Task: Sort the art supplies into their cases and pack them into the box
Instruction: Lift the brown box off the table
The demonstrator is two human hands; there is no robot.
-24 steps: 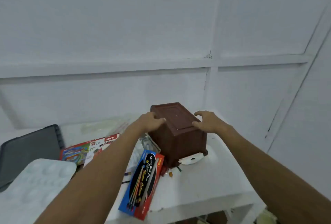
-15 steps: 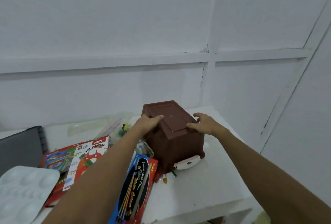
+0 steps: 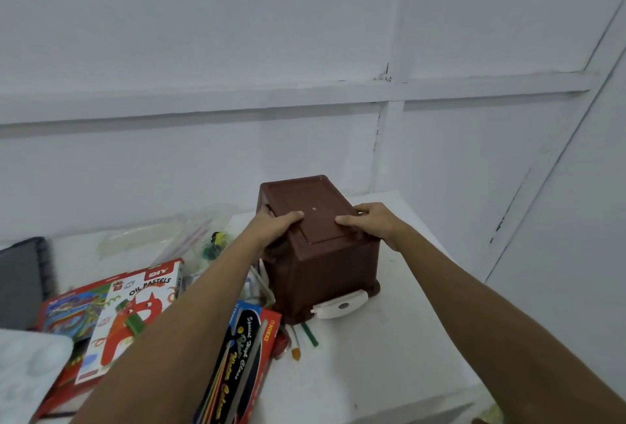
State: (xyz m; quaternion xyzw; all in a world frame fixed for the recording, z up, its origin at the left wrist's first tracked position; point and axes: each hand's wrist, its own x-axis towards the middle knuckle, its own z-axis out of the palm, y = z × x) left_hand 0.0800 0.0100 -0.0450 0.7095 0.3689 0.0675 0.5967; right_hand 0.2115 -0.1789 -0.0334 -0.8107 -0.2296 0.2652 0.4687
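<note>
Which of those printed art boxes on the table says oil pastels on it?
The white oil pastels box with the red cartoon figure, left of the left forearm. The blue-and-red box nearer the brown box reads water colour instead.

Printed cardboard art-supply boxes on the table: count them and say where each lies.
3. The white oil pastels box; a red box partly under it on its left; the blue-and-red water colour pencil box near the front edge. More may be hidden.

Matt brown plastic box (image 3: 321,254), glossy cardboard pastel carton (image 3: 135,315)
</note>
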